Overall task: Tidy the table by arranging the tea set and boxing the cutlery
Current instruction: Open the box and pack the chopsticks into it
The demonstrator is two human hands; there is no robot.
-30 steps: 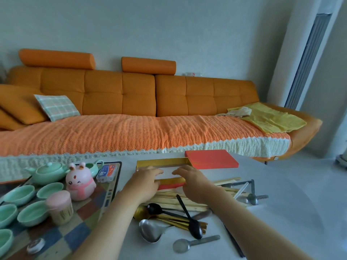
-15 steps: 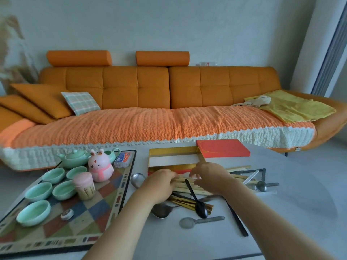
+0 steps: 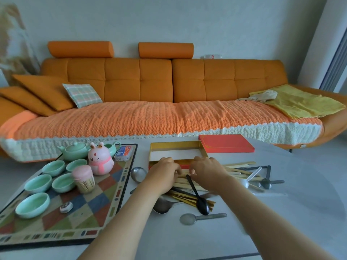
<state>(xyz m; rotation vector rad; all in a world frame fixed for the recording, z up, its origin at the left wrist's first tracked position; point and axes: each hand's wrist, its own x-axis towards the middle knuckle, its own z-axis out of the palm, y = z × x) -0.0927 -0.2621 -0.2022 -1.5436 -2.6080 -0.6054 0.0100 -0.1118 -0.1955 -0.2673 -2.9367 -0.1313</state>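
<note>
The wooden chopsticks [image 3: 238,168] lie in a loose heap in the middle of the table [image 3: 281,222], just in front of the open box [image 3: 175,147], which sits toward the far edge with its red lid [image 3: 226,143] touching its far right corner. Both hands are on the heap's left end, close together but not touching. The left hand [image 3: 165,171] is palm down with its fingers bent onto the sticks, its knuckles near the box's front wall. The right hand [image 3: 207,169] is also palm down, its fingertips curled onto the same sticks. The thumbs and the undersides of the fingers are hidden, so I cannot tell whether either hand clamps the sticks or only rests on them. A black spoon [image 3: 201,202] crosses the heap below the right hand, and a grey spoon [image 3: 199,218] lies nearer the front edge. The left forearm covers part of the cutlery. At the table's left side, the teapot [image 3: 74,151] and cups [image 3: 38,182] stand on a patterned mat [image 3: 97,203].
</note>
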